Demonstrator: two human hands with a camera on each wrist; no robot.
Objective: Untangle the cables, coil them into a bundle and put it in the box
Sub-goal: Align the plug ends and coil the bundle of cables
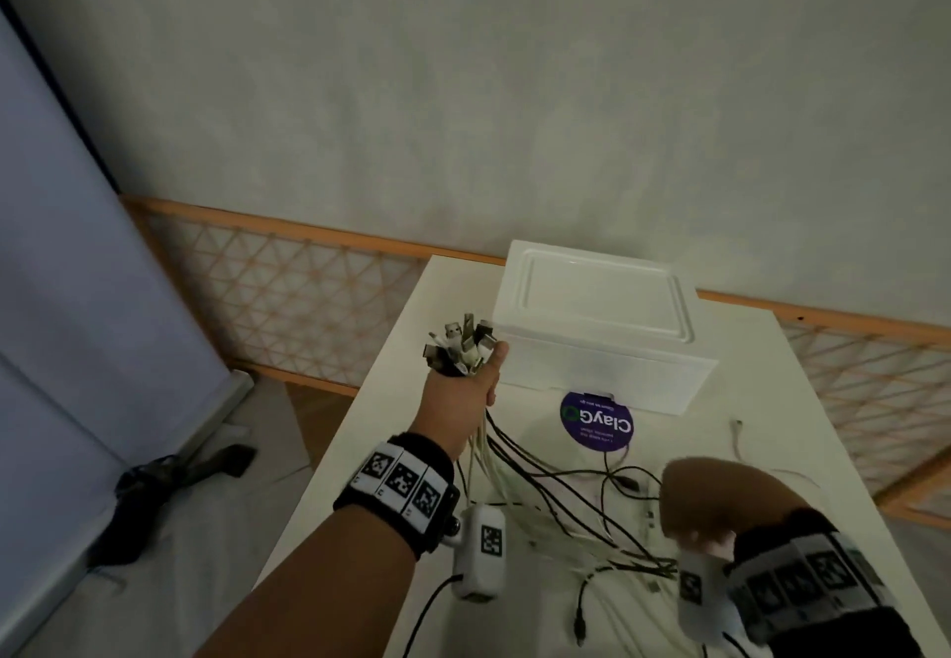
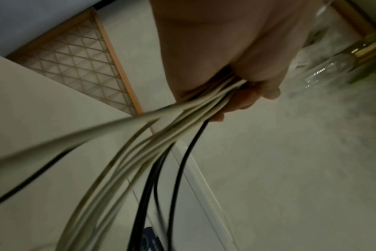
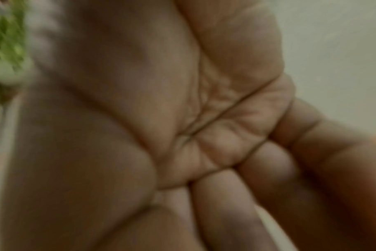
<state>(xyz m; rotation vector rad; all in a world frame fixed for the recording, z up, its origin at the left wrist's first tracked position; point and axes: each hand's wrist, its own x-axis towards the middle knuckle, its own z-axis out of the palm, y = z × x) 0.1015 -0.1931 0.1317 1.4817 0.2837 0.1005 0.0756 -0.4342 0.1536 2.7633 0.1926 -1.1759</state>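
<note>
My left hand (image 1: 463, 389) is raised above the white table (image 1: 391, 431), its fingers curled round a bunch of white and black cables (image 1: 540, 482). Their plug ends (image 1: 463, 346) stick up out of the fist. In the left wrist view the cables (image 2: 161, 135) run from the left hand (image 2: 225, 51) down towards the table. The loose lengths lie tangled on the table at lower right. My right hand (image 1: 720, 498) hovers over that tangle, blurred. Its palm (image 3: 204, 118) shows nothing held. The white box (image 1: 592, 317) stands behind, lid on.
A round purple sticker (image 1: 597, 420) lies in front of the box. One thin white cable (image 1: 738, 441) lies apart at the right. A wooden lattice fence (image 1: 309, 271) runs behind the table. A dark object (image 1: 170, 482) lies on the floor at left.
</note>
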